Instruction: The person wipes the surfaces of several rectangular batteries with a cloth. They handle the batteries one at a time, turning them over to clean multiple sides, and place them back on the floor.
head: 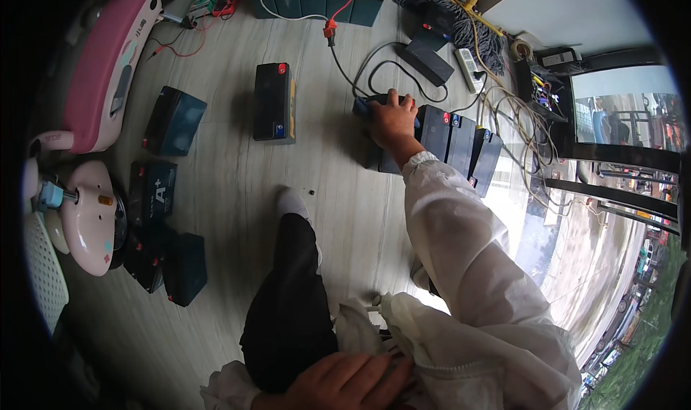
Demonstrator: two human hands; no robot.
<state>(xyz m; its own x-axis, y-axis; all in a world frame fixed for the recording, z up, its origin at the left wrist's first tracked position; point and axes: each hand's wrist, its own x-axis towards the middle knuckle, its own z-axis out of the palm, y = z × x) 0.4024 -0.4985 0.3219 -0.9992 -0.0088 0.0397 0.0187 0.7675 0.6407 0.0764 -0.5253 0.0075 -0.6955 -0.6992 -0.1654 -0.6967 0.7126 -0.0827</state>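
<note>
My right hand (pixel 395 120) reaches down onto the top of a black battery at the left end of a row, with a dark blue cloth (pixel 363 108) under its fingers. Beside it in the row stand more black batteries (pixel 435 131) with red and blue terminals. My left hand (pixel 345 380) lies near my lap at the bottom edge, its fingers bent; whether it holds anything is hidden. A single black battery (pixel 272 103) stands to the left of the row. Several other batteries (pixel 175 121) are scattered further left.
Wired batteries (pixel 356 2) stand at the top, joined by a red connector (pixel 330 29) to a black cable. A black power adapter (pixel 426 63), a white power strip (pixel 468 70), a mop (pixel 480 38) and tangled cords lie upper right. A pink scooter (pixel 102 70) stands left.
</note>
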